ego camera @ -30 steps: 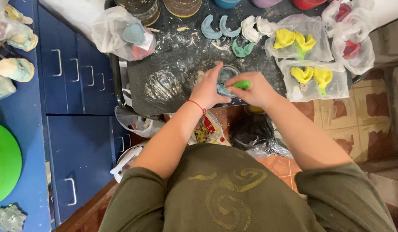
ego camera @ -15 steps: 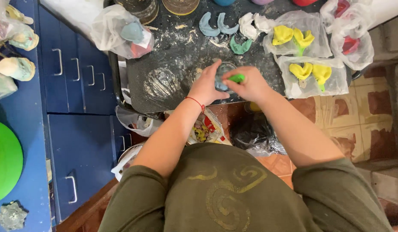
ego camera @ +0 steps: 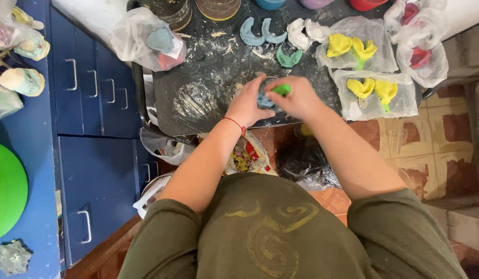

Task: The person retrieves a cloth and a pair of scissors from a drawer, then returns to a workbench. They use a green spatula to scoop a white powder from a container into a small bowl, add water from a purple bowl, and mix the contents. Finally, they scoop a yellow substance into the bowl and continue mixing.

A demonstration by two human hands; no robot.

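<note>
Both hands are meeting over the dark tray [ego camera: 198, 124], left hand [ego camera: 248, 106] cupping a blue piece [ego camera: 263, 99], right hand [ego camera: 296, 98] pinching a green tool [ego camera: 281, 89] beside it.

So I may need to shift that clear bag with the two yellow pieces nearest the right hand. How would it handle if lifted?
The clear bag looks thin and crumpled, so probably floppy. Its yellow pieces lie loose and would likely slide together, maybe knocking each other.

bare dusty worktop [ego camera: 198, 103] left of hands, plastic bags [ego camera: 376, 93] crowding right
</note>
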